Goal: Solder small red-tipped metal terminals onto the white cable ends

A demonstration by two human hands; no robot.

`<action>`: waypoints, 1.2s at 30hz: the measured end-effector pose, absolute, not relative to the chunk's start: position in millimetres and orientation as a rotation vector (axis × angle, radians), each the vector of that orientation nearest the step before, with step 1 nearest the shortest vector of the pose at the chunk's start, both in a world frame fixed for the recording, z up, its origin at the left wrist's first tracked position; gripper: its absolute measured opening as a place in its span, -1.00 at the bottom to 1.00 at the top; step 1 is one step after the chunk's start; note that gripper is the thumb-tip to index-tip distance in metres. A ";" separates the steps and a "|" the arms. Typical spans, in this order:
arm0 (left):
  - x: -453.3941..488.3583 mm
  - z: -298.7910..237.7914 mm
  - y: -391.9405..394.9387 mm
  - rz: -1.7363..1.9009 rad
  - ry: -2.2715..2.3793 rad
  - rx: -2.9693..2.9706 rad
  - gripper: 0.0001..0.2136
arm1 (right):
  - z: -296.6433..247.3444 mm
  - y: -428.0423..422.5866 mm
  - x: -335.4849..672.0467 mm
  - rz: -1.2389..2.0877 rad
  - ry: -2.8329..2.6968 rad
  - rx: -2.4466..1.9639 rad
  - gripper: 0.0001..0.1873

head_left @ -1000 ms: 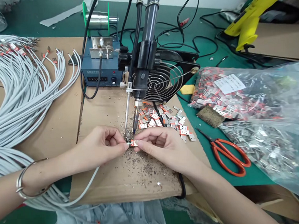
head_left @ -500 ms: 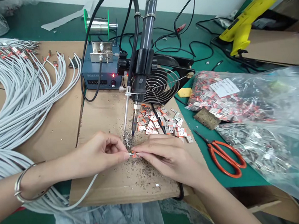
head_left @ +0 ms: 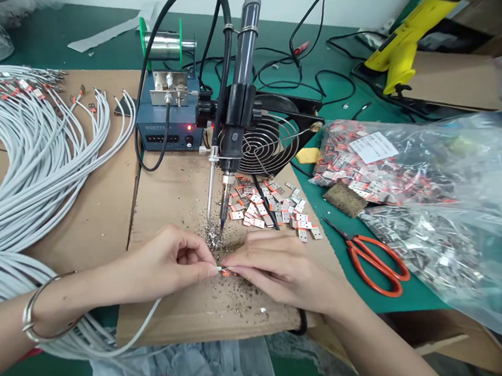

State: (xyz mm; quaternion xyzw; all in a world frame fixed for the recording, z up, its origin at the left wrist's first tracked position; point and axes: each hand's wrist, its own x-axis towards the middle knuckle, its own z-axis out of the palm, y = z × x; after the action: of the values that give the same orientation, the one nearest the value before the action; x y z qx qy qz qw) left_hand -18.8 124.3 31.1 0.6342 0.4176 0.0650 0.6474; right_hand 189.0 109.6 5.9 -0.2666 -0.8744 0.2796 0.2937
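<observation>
Left hand (head_left: 174,266)'s pinched tight on a grey cable (head_left: 145,321), right hand (head_left: 285,263) pinching a small orange connector (head_left: 226,273) at its tip. They've slid nearer, clear of the soldering iron (head_left: 232,140), so I'd guess that joint's off the heat. Loose connectors (head_left: 261,208) lie far right.

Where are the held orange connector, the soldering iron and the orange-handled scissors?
Orange connector (head_left: 226,273), head view: exposed orange part.
Soldering iron (head_left: 232,145), head view: black handle.
Orange-handled scissors (head_left: 373,260), head view: handle.

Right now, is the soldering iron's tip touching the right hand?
Apart: the head view shows debris-strewn cardboard between the soldering iron's tip and the right hand.
</observation>
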 end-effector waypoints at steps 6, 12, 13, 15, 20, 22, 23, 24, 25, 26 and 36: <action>-22.0 28.0 124.7 0.087 0.925 1.557 -0.77 | 3.6 110.0 189.4 0.692 -2.358 -0.636 -0.83; -24.7 19.6 122.5 0.112 0.917 1.595 -0.75 | 1.1 109.9 188.5 0.656 -2.370 -0.656 -0.83; -24.4 19.7 122.4 0.126 0.930 1.583 -0.75 | 1.5 109.9 189.0 0.648 -2.350 -0.684 -0.83; -23.0 21.5 122.8 0.158 0.970 1.558 -0.77 | 2.9 109.5 190.7 0.628 -2.291 -0.777 -0.83; -18.5 26.4 125.0 0.216 1.071 1.508 -0.80 | 6.1 107.2 192.2 0.983 -2.067 -1.150 -0.84; -18.1 25.7 125.6 0.234 1.085 1.507 -0.80 | 6.1 106.6 188.8 1.256 -1.899 -1.249 -0.81; -18.2 25.0 125.8 0.249 1.089 1.509 -0.80 | 6.0 106.7 186.2 1.369 -1.794 -1.264 -0.79; -18.5 24.2 126.0 0.266 1.093 1.508 -0.80 | 5.8 107.0 183.3 1.464 -1.683 -1.265 -0.80; -18.9 23.4 126.2 0.282 1.096 1.502 -0.81 | 5.7 107.6 180.4 1.542 -1.572 -1.264 -0.82; -19.2 22.9 126.5 0.298 1.102 1.489 -0.82 | 5.7 108.4 177.5 1.603 -1.468 -1.266 -0.85; -17.4 21.4 132.2 0.346 1.176 1.435 -0.86 | 7.7 112.6 169.5 1.696 -1.130 -1.282 -0.85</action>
State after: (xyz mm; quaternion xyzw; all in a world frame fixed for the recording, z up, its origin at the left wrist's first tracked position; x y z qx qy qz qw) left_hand -17.4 132.2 21.4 0.6157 0.5045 0.1483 0.5868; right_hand 169.5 112.6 7.7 -0.4971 -0.4382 0.6574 0.3589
